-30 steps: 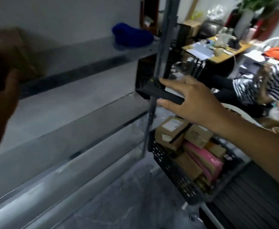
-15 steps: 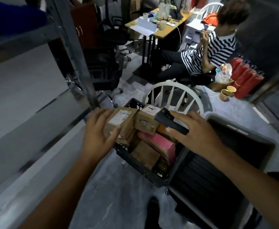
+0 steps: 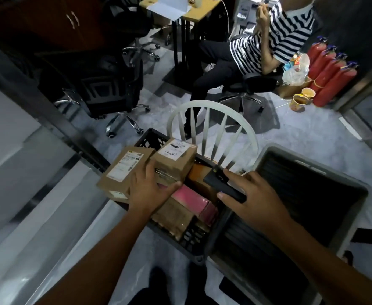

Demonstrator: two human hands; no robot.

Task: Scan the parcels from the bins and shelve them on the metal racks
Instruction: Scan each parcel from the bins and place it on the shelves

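Grey floor (image 3: 301, 150), black crate (image 3: 194, 249) of parcels (image 3: 174, 159), white chair (image 3: 211, 104); metal rack (image 3: 37, 102)

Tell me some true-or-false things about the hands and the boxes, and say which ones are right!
1. The right hand holds a black scanner. True.
2. The left hand grips a pink parcel. False: it grips a small brown box; the pink parcel lies untouched, just below the hand.
3. A white chair stands behind the black crate of parcels. True.
4. The person in the striped shirt is standing up. False: they sit on a black office chair.
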